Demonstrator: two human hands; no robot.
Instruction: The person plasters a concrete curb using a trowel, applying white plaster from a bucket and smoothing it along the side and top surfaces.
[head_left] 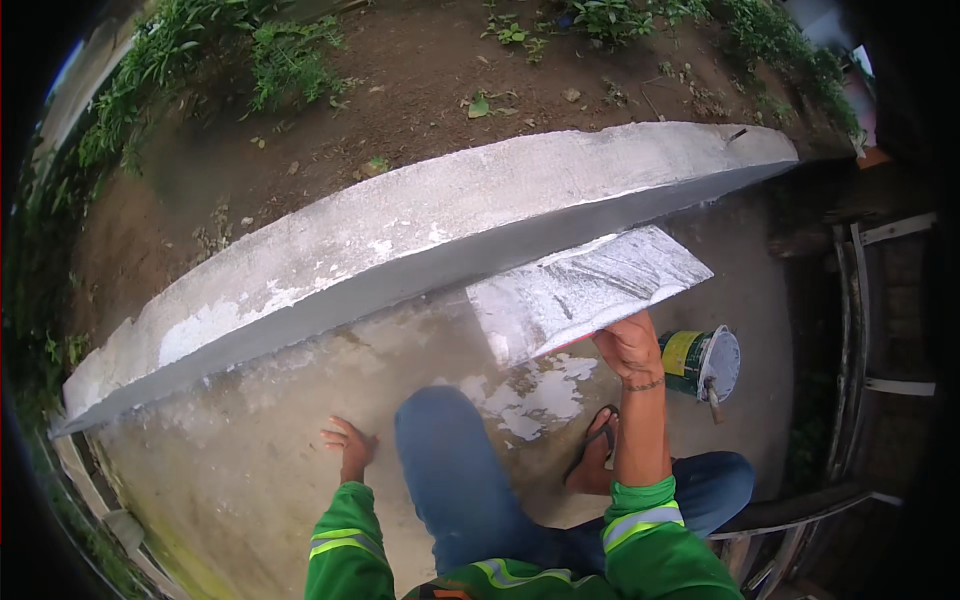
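Note:
My right hand (628, 345) is closed at the near edge of a wide, flat plastering float (595, 290), whose pale face is smeared with grey and white. A thin strip of red shows beside the fingers; the grip itself is hidden. The float lies alongside the inner face of a low concrete wall (430, 225); I cannot tell whether they touch. White patches mark the wall's top. Over the concrete floor, my left hand (350, 442) has its fingers spread and holds nothing. A green bucket (685, 362) with a yellow label stands right of my right wrist, a handle (713, 400) at its rim.
White splatter (540, 395) covers part of the concrete floor (270, 440) between my knee and foot. Beyond the wall lies brown soil (330, 150) with green plants (290, 60). A wooden frame (850, 340) stands along the right side.

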